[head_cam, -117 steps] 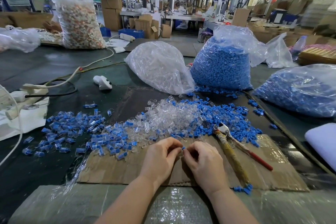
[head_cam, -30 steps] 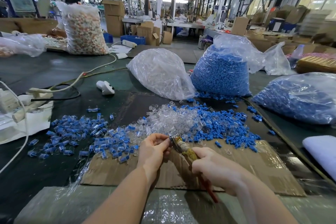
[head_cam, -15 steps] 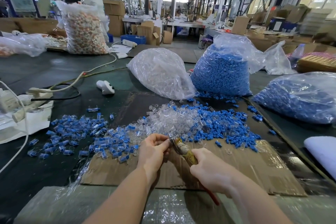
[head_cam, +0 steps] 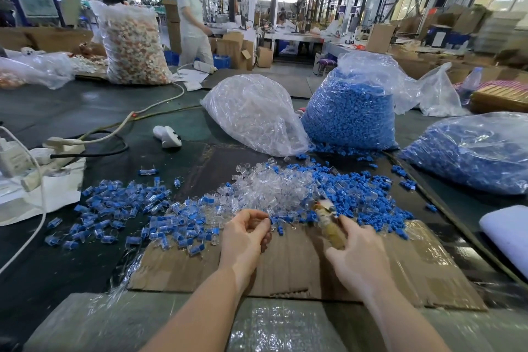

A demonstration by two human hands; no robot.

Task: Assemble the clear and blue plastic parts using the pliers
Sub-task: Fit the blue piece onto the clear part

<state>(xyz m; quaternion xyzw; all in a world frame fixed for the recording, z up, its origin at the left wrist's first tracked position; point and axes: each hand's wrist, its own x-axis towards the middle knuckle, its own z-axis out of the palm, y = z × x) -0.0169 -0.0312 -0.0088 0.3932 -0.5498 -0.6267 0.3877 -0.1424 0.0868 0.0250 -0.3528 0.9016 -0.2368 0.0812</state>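
Note:
My right hand point(head_cam: 357, 254) grips the pliers point(head_cam: 328, 227) by their yellowish wrapped handle; the tool is blurred and its jaws point away towards the loose parts. My left hand point(head_cam: 245, 234) hovers to the left of the pliers, apart from them, with its fingers curled. Whether it holds a small part I cannot tell. Just beyond both hands lie a heap of clear parts point(head_cam: 274, 188) and a heap of blue parts point(head_cam: 368, 197). Joined clear-and-blue pieces point(head_cam: 123, 208) are spread out to the left. Both hands are over a cardboard sheet point(head_cam: 414, 266).
Behind the heaps stand a bag of clear parts point(head_cam: 257, 114) and a bag of blue parts point(head_cam: 351, 114), with another blue bag point(head_cam: 471, 151) at right. A power strip and cables point(head_cam: 57, 148) lie left, a white pad point(head_cam: 508, 231) right. A person point(head_cam: 191, 14) stands far back.
My hands were together, the left holding a part at the plier jaws. They have since drawn apart, and the pliers have swung right and away from my left hand.

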